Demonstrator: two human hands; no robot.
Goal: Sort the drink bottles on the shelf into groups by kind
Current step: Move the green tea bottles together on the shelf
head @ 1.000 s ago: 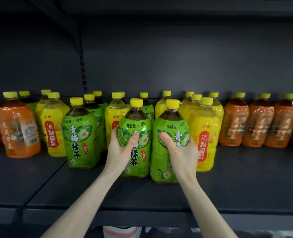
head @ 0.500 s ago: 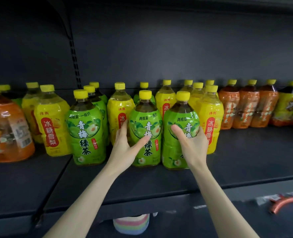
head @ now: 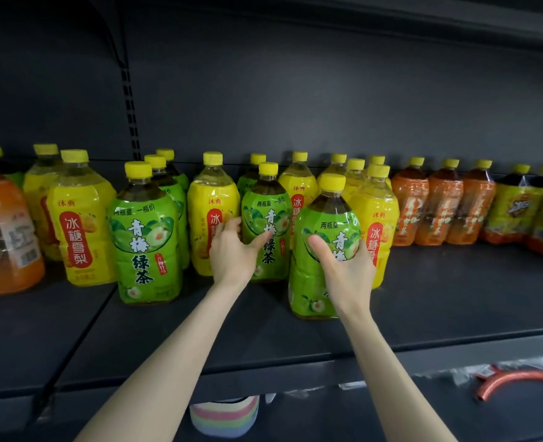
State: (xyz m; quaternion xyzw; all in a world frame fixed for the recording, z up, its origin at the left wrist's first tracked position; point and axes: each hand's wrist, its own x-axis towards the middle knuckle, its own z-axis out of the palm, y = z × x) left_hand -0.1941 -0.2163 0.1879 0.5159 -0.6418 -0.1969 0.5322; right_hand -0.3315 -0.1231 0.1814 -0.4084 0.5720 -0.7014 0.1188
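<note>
The left hand curls thumb and fingers round the middle green bottle at the view's centre. The right hand grips the front green bottle, just toward 4 o'clock of it and nearer the front edge. The dark grey metal shelf carries both, with a matching back panel behind. The middle one stands upright, long axis vertical, cap at 12 o'clock. The front one leans slightly toward 1 o'clock. Both labels face the camera. A third green bottle stands at 9 o'clock, orange bottles at 3 o'clock.
</note>
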